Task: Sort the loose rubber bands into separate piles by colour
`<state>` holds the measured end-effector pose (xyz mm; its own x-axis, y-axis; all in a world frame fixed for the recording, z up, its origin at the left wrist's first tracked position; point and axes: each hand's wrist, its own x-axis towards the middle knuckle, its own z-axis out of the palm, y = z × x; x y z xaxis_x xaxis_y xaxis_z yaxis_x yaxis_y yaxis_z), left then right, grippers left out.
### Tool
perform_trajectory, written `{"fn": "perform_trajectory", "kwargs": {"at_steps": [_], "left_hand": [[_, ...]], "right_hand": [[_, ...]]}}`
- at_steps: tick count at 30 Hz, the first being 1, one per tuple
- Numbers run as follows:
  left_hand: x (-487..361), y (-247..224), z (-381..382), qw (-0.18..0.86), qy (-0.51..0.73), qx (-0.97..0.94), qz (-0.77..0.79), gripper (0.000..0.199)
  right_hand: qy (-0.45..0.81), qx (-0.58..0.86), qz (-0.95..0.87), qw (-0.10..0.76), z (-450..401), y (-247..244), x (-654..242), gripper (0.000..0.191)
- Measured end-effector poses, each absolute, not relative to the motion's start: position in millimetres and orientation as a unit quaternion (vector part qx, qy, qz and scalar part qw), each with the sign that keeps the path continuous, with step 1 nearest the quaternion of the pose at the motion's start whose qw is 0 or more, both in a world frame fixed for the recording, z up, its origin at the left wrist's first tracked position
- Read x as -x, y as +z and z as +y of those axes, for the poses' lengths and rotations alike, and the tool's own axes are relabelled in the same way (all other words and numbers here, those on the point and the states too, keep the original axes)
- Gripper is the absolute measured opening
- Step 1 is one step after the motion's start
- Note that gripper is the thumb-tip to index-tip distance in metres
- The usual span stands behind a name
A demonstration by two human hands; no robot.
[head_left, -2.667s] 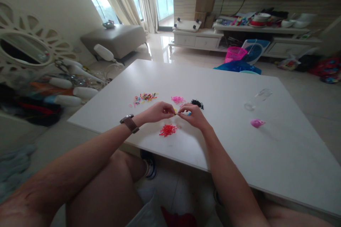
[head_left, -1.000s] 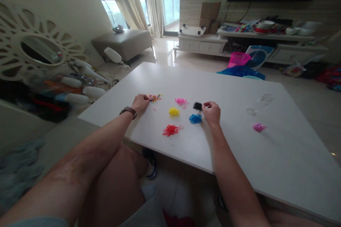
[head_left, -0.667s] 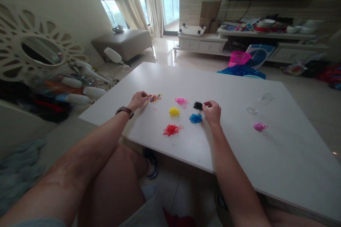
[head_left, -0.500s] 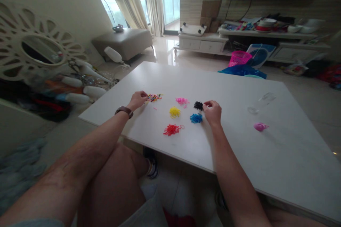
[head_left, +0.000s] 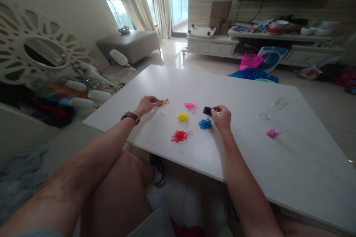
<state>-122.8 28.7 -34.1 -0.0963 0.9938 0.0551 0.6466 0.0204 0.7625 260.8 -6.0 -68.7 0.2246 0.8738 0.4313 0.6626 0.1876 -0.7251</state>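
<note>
Left hand (head_left: 148, 104) was at the mixed-colour rubber band pile (head_left: 166, 101) on the left of the white desk (head_left: 244, 152), fingers drawn together, couldn't tell if they pinched anything; right hand (head_left: 223, 116) sat at the edge of the black pile (head_left: 207, 110), fingers close together, grip also unclear; pink pile (head_left: 190, 106), yellow pile (head_left: 183, 117) and blue pile (head_left: 205, 124) lay between, red pile (head_left: 179, 136) nearest the front edge

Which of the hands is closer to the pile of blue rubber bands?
Right. The right hand is just to the right of the blue rubber bands, beside the black rubber bands; the left hand is well to their left, at the mixed-color rubber bands.
</note>
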Motion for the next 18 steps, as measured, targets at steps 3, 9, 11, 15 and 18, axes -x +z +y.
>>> {"fn": "perform_trajectory", "kwargs": {"at_steps": [3,9,11,15,18], "left_hand": [[108,-27,27,0.292,0.338,-0.644,0.621,0.036],[67,-17,16,0.375,0.34,-0.684,0.526,0.025],[49,-14,8,0.391,0.331,-0.703,0.493,0.022],[17,-9,-8,0.423,0.314,-0.729,0.437,0.019],[0,-4,-17,0.439,0.301,-0.74,0.411,0.018]], "right_hand": [[0.125,0.592,-0.63,0.487,-9,-65,-256,0.011],[0.154,0.493,-0.703,0.488,-20,-55,-237,0.01],[0.166,0.463,-0.73,0.475,-24,-52,-229,0.01],[0.192,0.404,-0.77,0.455,-29,-49,-217,0.013],[0.213,0.38,-0.778,0.452,-32,-47,-215,0.013]]}}
